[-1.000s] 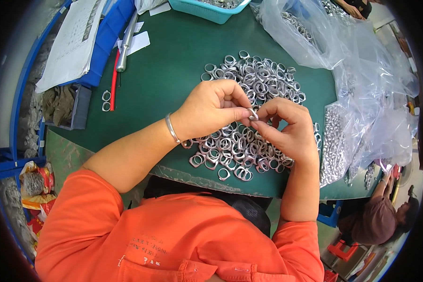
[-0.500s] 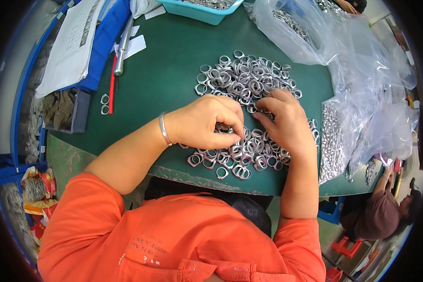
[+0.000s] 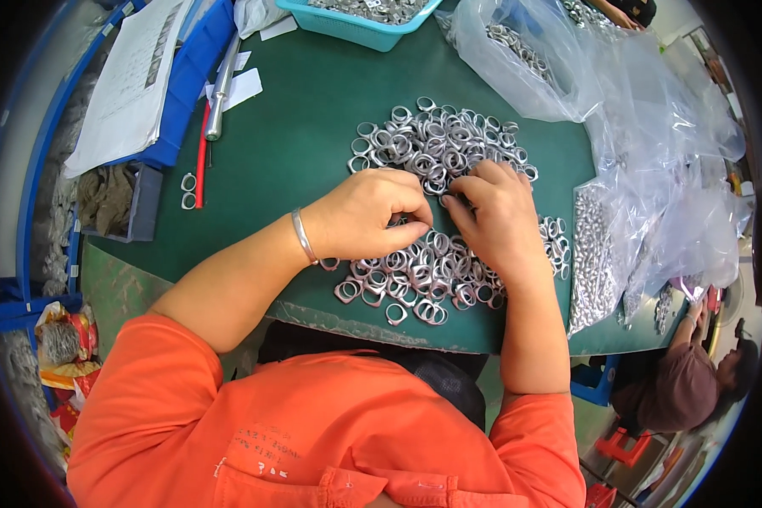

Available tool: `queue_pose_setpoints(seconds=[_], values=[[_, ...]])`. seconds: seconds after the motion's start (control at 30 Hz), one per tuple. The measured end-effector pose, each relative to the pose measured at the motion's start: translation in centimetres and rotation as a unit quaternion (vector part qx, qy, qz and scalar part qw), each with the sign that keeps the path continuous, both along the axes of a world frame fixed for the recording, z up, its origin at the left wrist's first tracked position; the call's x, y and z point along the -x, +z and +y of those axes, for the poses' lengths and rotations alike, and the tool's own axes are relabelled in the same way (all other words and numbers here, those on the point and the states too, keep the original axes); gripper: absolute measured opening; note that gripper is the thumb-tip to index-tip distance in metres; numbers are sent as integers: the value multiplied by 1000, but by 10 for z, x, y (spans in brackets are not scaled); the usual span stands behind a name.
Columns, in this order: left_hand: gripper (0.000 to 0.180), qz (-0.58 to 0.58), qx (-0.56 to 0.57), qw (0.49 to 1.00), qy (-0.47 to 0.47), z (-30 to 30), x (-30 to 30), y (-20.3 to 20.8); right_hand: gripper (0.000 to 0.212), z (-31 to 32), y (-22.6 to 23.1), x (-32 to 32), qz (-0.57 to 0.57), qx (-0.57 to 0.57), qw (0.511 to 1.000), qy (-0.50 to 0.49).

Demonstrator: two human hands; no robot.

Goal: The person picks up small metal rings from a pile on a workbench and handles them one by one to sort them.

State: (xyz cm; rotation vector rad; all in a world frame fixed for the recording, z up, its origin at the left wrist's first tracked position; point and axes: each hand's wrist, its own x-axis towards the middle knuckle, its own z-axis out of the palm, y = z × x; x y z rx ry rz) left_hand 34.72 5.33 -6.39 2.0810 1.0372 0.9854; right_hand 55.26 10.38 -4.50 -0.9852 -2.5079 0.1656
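Two heaps of silver-grey metal rings lie on the green tabletop, a far heap [image 3: 432, 140] and a nearer heap [image 3: 419, 275]. My left hand [image 3: 377, 212] is between them, its fingers curled and thumb and forefinger pinched together. Whatever it may hold is hidden. My right hand [image 3: 495, 216] reaches to the near edge of the far heap, with thumb and fingertips closing on a ring [image 3: 444, 201]. The back of that hand covers part of the rings beneath.
A turquoise basket [image 3: 372, 32] of metal parts stands at the far edge. Clear plastic bags [image 3: 601, 254] of small parts line the right. To the left are a metal rod [image 3: 220, 97], a red stick [image 3: 201, 161] and blue bins [image 3: 190, 85]. Another person [image 3: 677, 389] sits at right.
My left hand has lifted slightly away from the nearer heap. The right hand has shifted a little left along the far heap's edge. The whole view has also moved slightly.
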Motion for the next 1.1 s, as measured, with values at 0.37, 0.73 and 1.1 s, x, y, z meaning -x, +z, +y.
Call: queue_pose_setpoints(seconds=[0.37,0.73,1.1], values=[[8,4,20,1000,-8,0,0,-3,9,11,17,-26,52,130,988,61],[6,1,26,1000,-8,1,0,-2,17,2,21,-26,-103,182,969,-128],[6,-3,31,999,-12,1,1,-3,10,16,43,-64,-9,381,922,66]])
